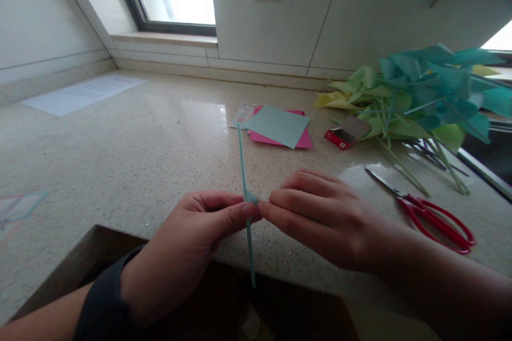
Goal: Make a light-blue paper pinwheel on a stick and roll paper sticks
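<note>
2 hands (256, 224) pinching straw (245, 181)

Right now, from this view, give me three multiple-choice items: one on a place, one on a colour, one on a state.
1. Where do the scissors lie?
A. right of the hands, on the counter
B. on the windowsill
C. on the pink paper

2. What colour is the straw?
A. red
B. light blue
C. yellow

3. How is the straw held?
A. by the left hand alone
B. lying loose on the counter
C. pinched between both hands

Answers:
1 A: their red handles rest on the counter beside the right hand.
2 B: it is pale blue along its length.
3 C: fingertips of both hands meet at its middle.
</note>
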The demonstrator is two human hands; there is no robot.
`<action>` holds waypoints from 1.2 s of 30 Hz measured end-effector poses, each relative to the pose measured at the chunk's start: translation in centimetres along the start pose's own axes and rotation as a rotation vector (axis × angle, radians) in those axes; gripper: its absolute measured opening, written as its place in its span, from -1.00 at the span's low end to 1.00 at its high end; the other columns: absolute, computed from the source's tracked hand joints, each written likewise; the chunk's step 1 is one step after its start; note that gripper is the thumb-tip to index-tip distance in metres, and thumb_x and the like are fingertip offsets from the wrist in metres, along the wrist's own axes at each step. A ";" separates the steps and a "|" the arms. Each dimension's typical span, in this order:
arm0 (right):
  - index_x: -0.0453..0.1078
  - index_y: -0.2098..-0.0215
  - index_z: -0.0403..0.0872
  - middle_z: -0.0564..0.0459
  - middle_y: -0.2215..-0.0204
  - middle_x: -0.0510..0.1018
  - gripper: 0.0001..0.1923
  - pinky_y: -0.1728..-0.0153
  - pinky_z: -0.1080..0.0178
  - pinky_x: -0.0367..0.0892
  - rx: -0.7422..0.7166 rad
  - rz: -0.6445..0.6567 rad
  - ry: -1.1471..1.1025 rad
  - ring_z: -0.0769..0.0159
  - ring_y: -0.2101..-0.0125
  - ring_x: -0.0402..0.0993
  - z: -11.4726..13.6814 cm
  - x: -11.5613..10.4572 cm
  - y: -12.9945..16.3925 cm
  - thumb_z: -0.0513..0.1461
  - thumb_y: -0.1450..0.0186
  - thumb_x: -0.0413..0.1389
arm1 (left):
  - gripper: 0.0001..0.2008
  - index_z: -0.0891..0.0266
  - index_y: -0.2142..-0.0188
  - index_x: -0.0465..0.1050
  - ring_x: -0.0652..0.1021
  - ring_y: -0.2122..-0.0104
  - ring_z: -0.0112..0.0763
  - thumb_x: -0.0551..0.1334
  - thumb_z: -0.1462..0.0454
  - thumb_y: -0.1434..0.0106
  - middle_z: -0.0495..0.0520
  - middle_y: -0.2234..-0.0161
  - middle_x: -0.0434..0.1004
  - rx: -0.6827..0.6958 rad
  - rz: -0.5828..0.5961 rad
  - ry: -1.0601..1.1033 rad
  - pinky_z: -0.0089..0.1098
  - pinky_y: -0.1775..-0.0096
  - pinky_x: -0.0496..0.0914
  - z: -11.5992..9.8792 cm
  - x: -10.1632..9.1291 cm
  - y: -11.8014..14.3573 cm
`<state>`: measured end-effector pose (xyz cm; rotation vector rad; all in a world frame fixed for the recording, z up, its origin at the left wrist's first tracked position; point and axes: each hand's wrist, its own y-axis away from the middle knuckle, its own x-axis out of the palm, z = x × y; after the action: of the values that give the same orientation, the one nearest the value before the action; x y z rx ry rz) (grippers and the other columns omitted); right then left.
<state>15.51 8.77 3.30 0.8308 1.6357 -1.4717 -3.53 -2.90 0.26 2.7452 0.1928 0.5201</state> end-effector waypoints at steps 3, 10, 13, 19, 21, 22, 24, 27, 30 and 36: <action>0.49 0.16 -0.27 -0.07 0.39 0.57 -0.77 0.37 0.17 0.31 0.004 -0.012 -0.014 0.24 0.37 0.40 0.1 0.0 0.0 -0.35 -0.47 -0.02 | -0.90 0.20 0.38 0.68 0.53 0.39 -0.55 0.48 0.21 -0.15 -0.06 0.40 0.70 -0.016 0.005 0.000 -0.59 0.32 0.36 -0.1 0.1 0.1; 0.47 0.21 -0.26 -0.08 0.39 0.56 -0.77 0.36 0.17 0.30 0.011 -0.037 -0.040 0.25 0.37 0.36 0.1 0.0 -0.1 -0.35 -0.48 -0.03 | -0.89 0.21 0.41 0.67 0.51 0.42 -0.56 0.46 0.22 -0.18 -0.07 0.45 0.66 -0.022 0.049 0.016 -0.58 0.36 0.33 -0.4 0.3 0.3; 0.47 0.20 -0.24 -0.07 0.39 0.55 -0.77 0.35 0.19 0.30 0.009 -0.024 -0.029 0.25 0.36 0.36 0.1 0.0 -0.1 -0.34 -0.48 -0.03 | -0.90 0.20 0.41 0.67 0.50 0.42 -0.57 0.46 0.23 -0.19 -0.07 0.43 0.66 -0.018 0.053 0.014 -0.58 0.36 0.32 -0.4 0.3 0.2; 0.46 0.19 -0.21 -0.04 0.37 0.55 -0.79 0.35 0.20 0.33 0.028 -0.032 -0.017 0.27 0.36 0.36 -0.3 0.0 0.0 -0.34 -0.48 -0.02 | -0.87 0.22 0.31 0.69 0.54 0.31 -0.46 0.43 0.19 -0.23 0.04 0.31 0.72 -0.021 0.032 0.002 -0.53 0.24 0.35 -0.4 0.2 0.2; 0.45 0.18 -0.22 -0.05 0.36 0.55 -0.80 0.35 0.19 0.35 0.029 -0.041 -0.034 0.27 0.36 0.39 -0.5 0.0 0.1 -0.34 -0.48 -0.02 | -0.85 0.22 0.30 0.69 0.55 0.29 -0.43 0.43 0.18 -0.22 0.07 0.30 0.72 -0.023 0.025 -0.001 -0.51 0.21 0.36 -0.3 0.2 0.2; 0.44 0.16 -0.23 -0.06 0.36 0.55 -0.81 0.34 0.18 0.37 0.023 -0.053 -0.049 0.26 0.35 0.41 -0.5 -0.1 0.1 -0.35 -0.47 -0.02 | -0.85 0.21 0.30 0.69 0.56 0.28 -0.41 0.43 0.18 -0.21 0.07 0.30 0.72 -0.025 0.023 0.003 -0.50 0.20 0.36 -0.3 0.2 0.2; 0.43 0.13 -0.27 -0.08 0.35 0.55 -0.85 0.33 0.15 0.40 0.004 -0.103 -0.078 0.24 0.33 0.44 -0.5 -0.2 0.2 -0.38 -0.44 0.02 | -0.85 0.21 0.31 0.69 0.57 0.27 -0.40 0.44 0.17 -0.20 0.07 0.30 0.72 -0.031 0.012 0.015 -0.48 0.19 0.37 -0.3 0.2 0.2; 0.44 0.12 -0.28 -0.10 0.34 0.56 -0.87 0.33 0.14 0.44 -0.027 -0.177 -0.086 0.22 0.31 0.47 -0.2 -0.4 0.2 -0.40 -0.40 0.07 | -0.85 0.21 0.33 0.69 0.57 0.28 -0.41 0.46 0.17 -0.18 0.07 0.31 0.72 -0.034 0.001 0.028 -0.47 0.20 0.36 -0.4 0.3 0.2; 0.45 0.12 -0.24 -0.10 0.35 0.57 -0.85 0.34 0.14 0.46 -0.038 -0.178 -0.069 0.21 0.29 0.48 0.1 -0.4 0.2 -0.39 -0.42 0.04 | -0.82 0.24 0.35 0.68 0.56 0.32 -0.41 0.47 0.16 -0.16 0.07 0.33 0.71 -0.032 0.010 0.015 -0.45 0.21 0.36 -0.3 0.2 0.3; 0.44 0.09 -0.25 -0.09 0.34 0.56 -0.82 0.31 0.14 0.44 0.010 -0.115 -0.055 0.22 0.30 0.46 0.1 0.3 0.1 -0.37 -0.46 0.00 | -0.84 0.22 0.36 0.68 0.54 0.33 -0.43 0.44 0.17 -0.19 0.05 0.36 0.69 0.003 0.029 -0.001 -0.49 0.25 0.33 -0.1 0.1 0.2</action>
<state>15.44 8.72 2.95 0.7054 1.6596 -1.5691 -3.49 -3.00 0.44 2.7552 0.1544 0.5265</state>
